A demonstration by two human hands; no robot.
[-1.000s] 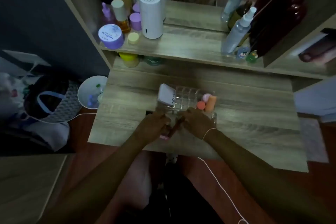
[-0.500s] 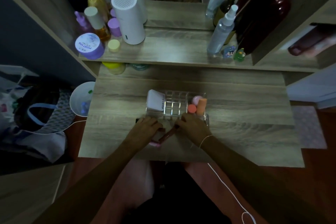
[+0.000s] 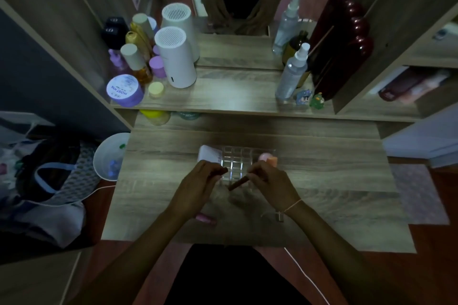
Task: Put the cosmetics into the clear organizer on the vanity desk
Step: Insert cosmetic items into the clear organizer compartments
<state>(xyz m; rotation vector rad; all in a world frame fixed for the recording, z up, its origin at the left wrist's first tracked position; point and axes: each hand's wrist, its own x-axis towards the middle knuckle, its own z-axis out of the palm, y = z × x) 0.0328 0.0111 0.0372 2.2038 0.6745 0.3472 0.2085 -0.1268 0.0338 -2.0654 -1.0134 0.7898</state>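
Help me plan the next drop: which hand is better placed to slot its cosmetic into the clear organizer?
Probably the right hand: its dark red tube already angles over the clear organizer's grid. The left hand holds its item beside the edge.

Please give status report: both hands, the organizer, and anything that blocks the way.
Left hand shut on dark tube. Right hand shut on reddish-brown tube, held over clear organizer. Pink tube on desk by left wrist. No obstruction seen.

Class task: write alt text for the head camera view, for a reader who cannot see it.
Over a wooden vanity desk, a person's right hand holds a dark red cosmetic stick at a clear organizer; the left hand grips a small dark item. Bottles and jars crowd the shelf behind.
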